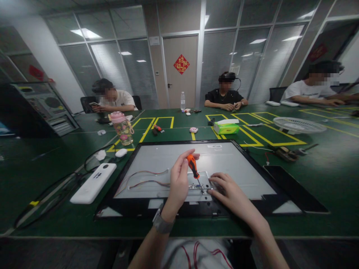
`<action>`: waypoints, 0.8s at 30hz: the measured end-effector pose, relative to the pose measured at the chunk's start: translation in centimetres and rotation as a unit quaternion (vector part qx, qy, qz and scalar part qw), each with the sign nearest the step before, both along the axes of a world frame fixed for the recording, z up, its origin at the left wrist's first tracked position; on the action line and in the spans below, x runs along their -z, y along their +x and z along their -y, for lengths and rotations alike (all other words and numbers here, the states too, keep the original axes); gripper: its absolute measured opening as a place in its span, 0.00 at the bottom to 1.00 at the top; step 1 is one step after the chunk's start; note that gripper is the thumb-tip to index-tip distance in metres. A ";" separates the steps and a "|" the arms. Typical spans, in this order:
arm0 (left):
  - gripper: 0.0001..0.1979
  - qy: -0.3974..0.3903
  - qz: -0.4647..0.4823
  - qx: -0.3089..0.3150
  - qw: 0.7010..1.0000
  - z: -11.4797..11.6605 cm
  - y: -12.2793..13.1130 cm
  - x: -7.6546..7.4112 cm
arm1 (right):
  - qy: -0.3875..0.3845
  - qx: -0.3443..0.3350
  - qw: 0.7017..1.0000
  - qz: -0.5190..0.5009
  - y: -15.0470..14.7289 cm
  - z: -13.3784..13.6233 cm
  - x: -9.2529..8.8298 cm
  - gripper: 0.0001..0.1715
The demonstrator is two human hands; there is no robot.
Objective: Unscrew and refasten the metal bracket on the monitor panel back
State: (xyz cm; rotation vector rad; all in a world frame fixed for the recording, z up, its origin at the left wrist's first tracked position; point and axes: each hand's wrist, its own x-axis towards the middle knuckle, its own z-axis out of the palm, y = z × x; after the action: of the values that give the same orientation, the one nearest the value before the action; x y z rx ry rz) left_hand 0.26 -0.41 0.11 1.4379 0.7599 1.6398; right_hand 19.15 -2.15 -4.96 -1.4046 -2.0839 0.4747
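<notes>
My left hand [181,175] is closed around the orange and black handle of a screwdriver [193,166]. The screwdriver leans, with its tip down at the lower edge of a small circuit board [193,186]. That board lies on the grey back of a large flat display panel [151,155] with a black frame. Just right of the board, my right hand [231,192] rests with fingers apart, the tips touching the panel close to the tool's tip. Thin wires [148,182] run leftward from the board over the panel.
A white power bank [94,183] and black cables [47,201] lie left of the panel. A pink-lidded bottle [122,129] stands behind them. To the right are a black slab [295,188] and a dark tool [288,153]. A green tissue pack [226,127] sits beyond. Three people sit across the table.
</notes>
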 end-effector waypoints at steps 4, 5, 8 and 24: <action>0.11 0.013 -0.002 -0.010 1.000 0.0 0.0 -0.2 | 0.004 0.001 1.000 0.001 0.0 -0.1 0.1 0.15; 0.10 0.025 -0.005 -0.020 0.999 0.0 0.0 -0.3 | 0.004 0.001 1.000 0.001 0.0 -0.1 0.1 0.15; 0.08 0.041 -0.006 -0.043 0.998 0.0 0.0 -0.3 | 0.000 -0.002 1.000 0.001 0.0 -0.1 0.1 0.15; 0.12 0.018 0.012 -0.054 0.998 -0.2 -0.2 -0.3 | -0.003 0.002 1.000 -0.003 -0.1 0.1 -0.3 0.14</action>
State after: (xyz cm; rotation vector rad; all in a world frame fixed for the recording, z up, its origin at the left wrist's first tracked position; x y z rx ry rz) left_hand 0.10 -0.25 0.36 1.4202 0.8106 1.7574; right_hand 19.05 -2.29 -4.68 -1.4092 -2.0750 0.4828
